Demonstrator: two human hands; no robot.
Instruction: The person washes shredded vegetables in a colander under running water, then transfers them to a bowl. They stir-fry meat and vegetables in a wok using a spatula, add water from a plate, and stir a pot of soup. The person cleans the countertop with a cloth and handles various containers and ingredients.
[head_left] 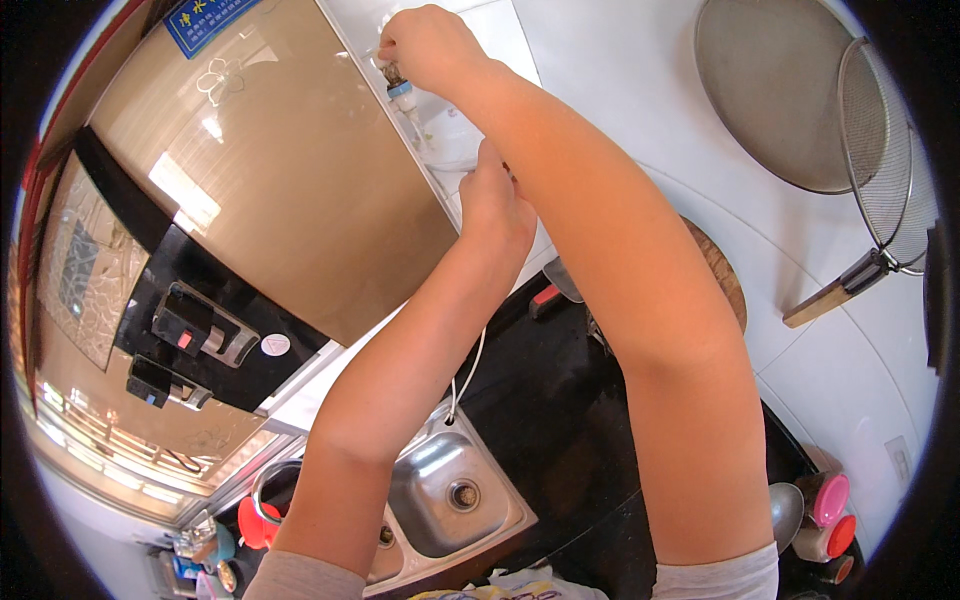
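Both my arms reach up toward the wall beside a large tan water dispenser (270, 170). My right hand (430, 48) is at the top, its fingers curled round a small metal fitting (391, 74) whose lower part has a blue ring (400, 90). Just below, my left hand (495, 205) is closed, partly behind my right forearm. Whatever it grips is hidden; only a small dark bit shows by the fingers. Pale thin tubing (440, 150) runs near both hands, along the dispenser's side.
Below lies a black countertop (560, 420) with a steel sink (440, 480) set in it. A white cord (472, 365) hangs down to the sink. On the right wall hang a round metal lid (775, 90) and a mesh strainer (875, 130). Lidded jars (825, 535) stand lower right.
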